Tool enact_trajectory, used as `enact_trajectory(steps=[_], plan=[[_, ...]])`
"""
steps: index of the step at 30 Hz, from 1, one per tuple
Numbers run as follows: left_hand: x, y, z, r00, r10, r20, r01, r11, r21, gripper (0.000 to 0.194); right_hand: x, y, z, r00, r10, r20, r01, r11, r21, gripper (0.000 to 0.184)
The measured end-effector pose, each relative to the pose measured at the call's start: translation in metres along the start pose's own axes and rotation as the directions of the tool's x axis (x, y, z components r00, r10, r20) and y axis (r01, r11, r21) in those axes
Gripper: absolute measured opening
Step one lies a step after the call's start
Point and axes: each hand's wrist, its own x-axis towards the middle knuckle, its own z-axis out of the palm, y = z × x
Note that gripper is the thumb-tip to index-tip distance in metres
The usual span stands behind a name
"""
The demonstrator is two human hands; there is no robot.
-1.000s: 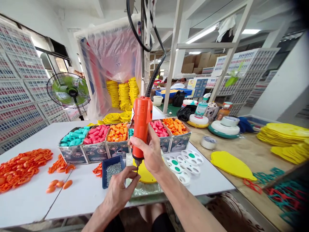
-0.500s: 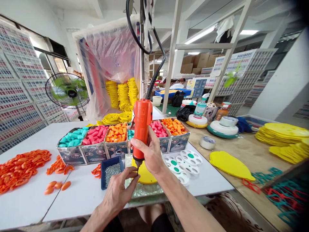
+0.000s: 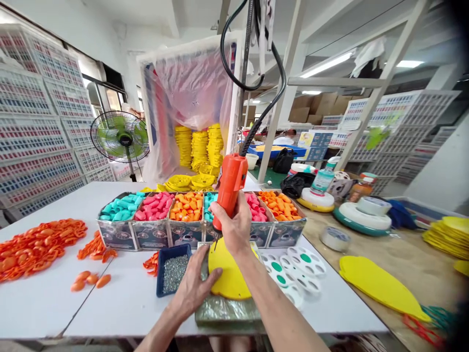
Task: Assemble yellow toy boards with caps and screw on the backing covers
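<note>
My right hand [image 3: 236, 225] is wrapped around a red electric screwdriver [image 3: 230, 188]. Its bit points down at the far left edge of a yellow round plastic plate [image 3: 232, 274]. This plate lies on a plastic-wrapped pad [image 3: 227, 313] in front of me. At the plate's left side rests my left hand [image 3: 194, 278], thumb spread from the stretched fingers, thumb tip on the yellow surface. Close by on the left stands a dark blue tray [image 3: 159, 274] filled with small screws [image 3: 175, 273].
Behind the pad runs a row of boxes [image 3: 152, 235] with teal, pink and orange plastic parts. Orange parts [image 3: 40, 247] lie heaped at left. White perforated plates [image 3: 298, 266] sit right of the pad, near yellow sheets [image 3: 379, 283] and tape [image 3: 335, 238]. A cable [image 3: 269, 105] hangs above.
The screwdriver has risen and tilted, its bit shifting toward the plate's far left edge. My left thumb and finger have parted from around the bit and spread along the plate. The view has turned left.
</note>
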Motion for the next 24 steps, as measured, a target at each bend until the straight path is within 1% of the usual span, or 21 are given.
enact_trajectory(steps=[3,6,9,15,18,24], plan=[[0.000,-0.005,0.008,1.000,0.017,0.000,-0.017,1.000,0.024,0.065,-0.002,0.010,0.002,1.000,0.004,0.010,-0.003,0.999,-0.050,0.029],[-0.003,-0.008,0.012,1.000,0.031,-0.001,-0.031,0.999,0.038,0.063,-0.004,0.017,0.003,1.000,0.015,0.001,-0.015,0.998,-0.053,0.029],[-0.004,-0.010,0.012,0.999,0.036,-0.014,-0.036,0.999,0.028,0.064,-0.005,0.020,0.005,1.000,0.020,-0.007,-0.020,0.999,-0.033,0.028],[-0.004,-0.011,0.014,0.999,0.019,-0.027,-0.018,1.000,0.014,0.064,-0.006,0.021,0.005,0.998,0.030,0.051,-0.029,0.999,-0.027,0.026],[-0.004,-0.009,0.015,0.999,0.019,-0.041,-0.019,1.000,0.007,0.062,-0.008,0.022,0.005,0.996,0.059,0.074,-0.059,0.998,0.004,0.028],[-0.003,-0.009,0.015,0.995,0.030,-0.094,-0.034,0.999,-0.031,0.058,-0.011,0.024,0.006,0.993,0.073,0.089,-0.079,0.995,0.060,0.036]])
